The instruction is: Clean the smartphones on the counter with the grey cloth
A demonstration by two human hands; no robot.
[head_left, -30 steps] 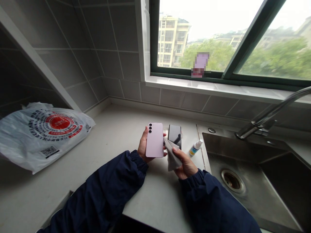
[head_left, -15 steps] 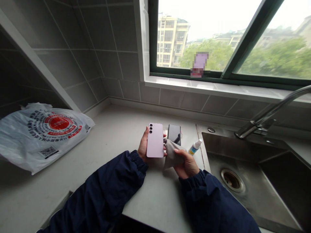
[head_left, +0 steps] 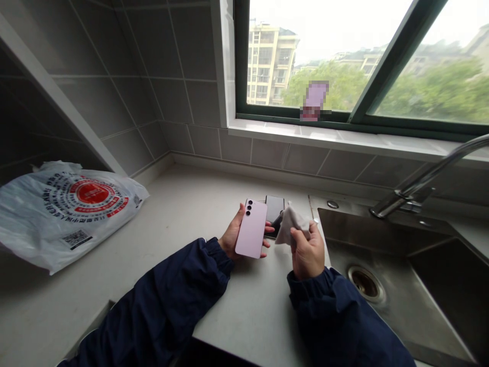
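A pink smartphone (head_left: 252, 229) rests in my left hand (head_left: 230, 237), its back with three lenses facing up. My fingers wrap beneath it and show at its right edge. My right hand (head_left: 308, 252) grips a crumpled grey cloth (head_left: 292, 224) between thumb and fingers, to the right of the phone and apart from it. Behind both hands, a dark-screened phone (head_left: 275, 206) lies on the counter, partly covered by the cloth and my left fingers. The small spray bottle is almost wholly hidden behind my right hand; only a white bit (head_left: 316, 221) shows.
On the left of the pale counter (head_left: 183, 199) lies a white plastic bag (head_left: 69, 214) with red and black print. A steel sink (head_left: 397, 285) with a chrome faucet (head_left: 424, 178) is at the right. A tiled wall and a window (head_left: 324, 61) stand behind.
My right hand has lifted the cloth rightward, away from the pink phone, and now covers the spray bottle. The pink phone has shifted slightly right and nearer, and tilted.
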